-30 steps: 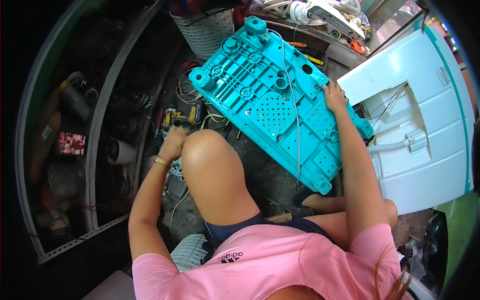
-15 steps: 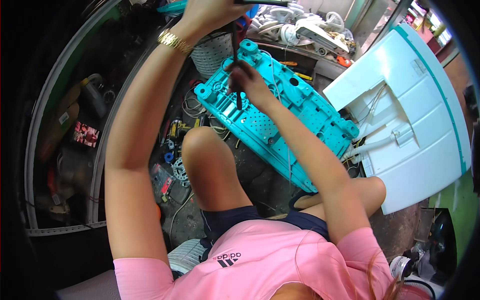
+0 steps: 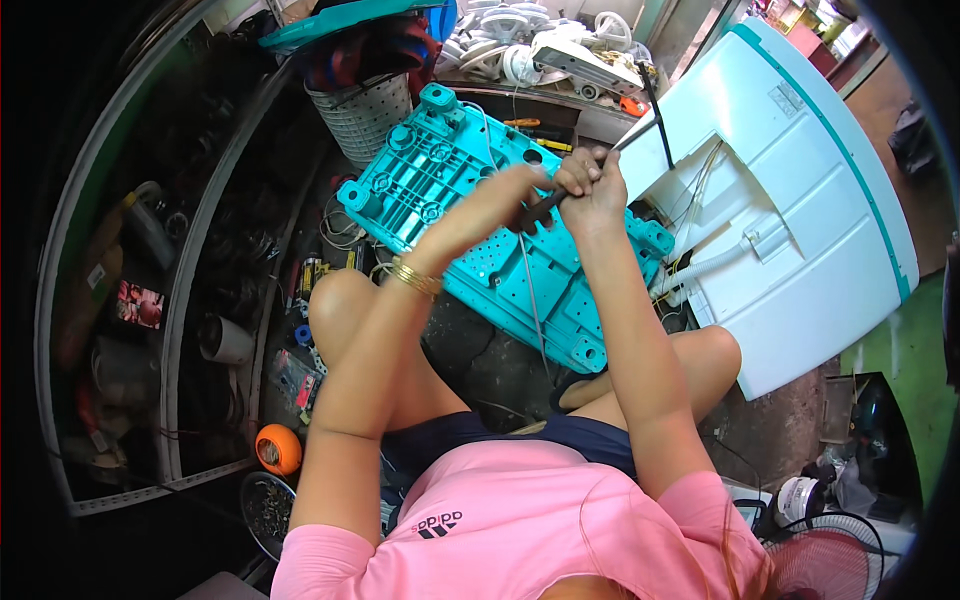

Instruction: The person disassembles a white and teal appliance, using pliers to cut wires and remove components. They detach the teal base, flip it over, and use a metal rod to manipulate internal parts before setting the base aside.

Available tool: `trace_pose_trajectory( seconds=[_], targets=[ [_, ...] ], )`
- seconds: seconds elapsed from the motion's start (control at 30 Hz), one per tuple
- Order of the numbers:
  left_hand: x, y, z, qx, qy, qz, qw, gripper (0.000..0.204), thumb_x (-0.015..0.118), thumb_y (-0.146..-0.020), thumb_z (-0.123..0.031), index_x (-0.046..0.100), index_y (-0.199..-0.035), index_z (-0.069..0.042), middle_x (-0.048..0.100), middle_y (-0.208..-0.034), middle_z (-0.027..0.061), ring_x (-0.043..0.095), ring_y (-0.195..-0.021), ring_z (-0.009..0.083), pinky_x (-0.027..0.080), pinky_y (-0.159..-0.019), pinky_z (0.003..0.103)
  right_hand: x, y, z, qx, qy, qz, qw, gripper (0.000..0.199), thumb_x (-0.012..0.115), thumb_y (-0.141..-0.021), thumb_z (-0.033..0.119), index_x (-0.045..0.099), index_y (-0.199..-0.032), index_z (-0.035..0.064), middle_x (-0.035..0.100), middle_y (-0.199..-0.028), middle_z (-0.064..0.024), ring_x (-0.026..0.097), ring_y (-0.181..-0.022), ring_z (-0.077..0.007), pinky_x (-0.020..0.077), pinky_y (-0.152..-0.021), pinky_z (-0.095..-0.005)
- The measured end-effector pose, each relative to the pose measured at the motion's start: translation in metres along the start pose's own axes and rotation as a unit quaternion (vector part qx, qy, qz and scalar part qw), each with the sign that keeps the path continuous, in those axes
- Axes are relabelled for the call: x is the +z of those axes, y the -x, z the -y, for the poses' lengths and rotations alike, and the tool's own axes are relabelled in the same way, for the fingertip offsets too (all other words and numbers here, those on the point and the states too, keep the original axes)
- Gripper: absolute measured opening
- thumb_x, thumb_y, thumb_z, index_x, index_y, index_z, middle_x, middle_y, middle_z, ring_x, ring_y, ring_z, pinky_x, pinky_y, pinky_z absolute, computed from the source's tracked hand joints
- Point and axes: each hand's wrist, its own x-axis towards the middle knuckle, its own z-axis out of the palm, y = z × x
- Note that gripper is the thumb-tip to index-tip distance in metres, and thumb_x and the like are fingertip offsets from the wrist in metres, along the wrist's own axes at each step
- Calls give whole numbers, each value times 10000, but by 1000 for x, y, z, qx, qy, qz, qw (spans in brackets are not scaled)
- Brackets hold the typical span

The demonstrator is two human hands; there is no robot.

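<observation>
T-handle wrench (image 3: pixel 657 117): swung round, crossbar now right of turquoise plastic base (image 3: pixel 565 285), lower end over it
Right hand (image 3: pixel 595 200): gripping shaft
Left hand (image 3: pixel 497 207): off crossbar, now by lower end; blurred, can't tell grip

From my end I count one left hand (image 3: pixel 505 200) and one right hand (image 3: pixel 597 200), one T-shaped tool (image 3: pixel 656 112), one turquoise base (image 3: pixel 560 305) with four feet (image 3: pixel 588 354), one white panel (image 3: pixel 820 200), one orange pot (image 3: pixel 286 450); the white wheels (image 3: pixel 503 24) lie too jumbled to count.

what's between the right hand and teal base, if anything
The right hand holds a dark tool, overlapping the teal base in view, the left hand beside it; a grey cord crosses the base. Nothing else visible.
</observation>
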Motion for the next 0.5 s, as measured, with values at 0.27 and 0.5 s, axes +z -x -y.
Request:
trace_pose_trajectory(
  seconds=[0.27,0.5],
  targets=[
    [86,28,63,59,-245,-143,957,286,657,-854,-382,701,-900,-103,605,-622,115,599,-583,301,438,-533,398,-1,123,114,106,823,-125,544,352,559,-957,320,543,-1134,17,619,-982,-153,620,-802,-197,519,-666,-344],
    [103,20,84,199,-241,-155,937,245,660,-858,-365,703,-837,-125,544,-524,92,553,-492,283,402,-482,380,37,152,163,-173,919,-161,317,607,774,-796,258,488,-1275,19,543,-913,-63,452,-632,-103,413,-580,-260]
  ],
)
